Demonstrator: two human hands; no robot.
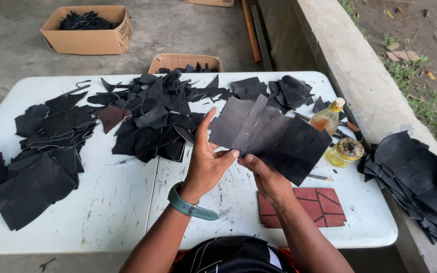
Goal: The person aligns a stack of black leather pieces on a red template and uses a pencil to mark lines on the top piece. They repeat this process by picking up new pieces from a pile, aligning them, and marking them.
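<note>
Nearest me, my left hand (206, 164) and right hand (264, 174) each close loosely on the lower edge of a fanned stack of dark leather pieces (269, 134), held above the white table (117, 202). I judge them light, floppy, apt to slide apart, so pinching the overlapped edge suits. Beyond, a lidded jar (345, 151) and bottle (326, 118) hold yellowish liquid; two cardboard boxes (89, 30) hold black scraps.

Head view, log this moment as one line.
left hand: holds leather pieces | right hand: holds same pieces, fanned | below: white table, red mat | nearby: oil bottle, jar
</note>
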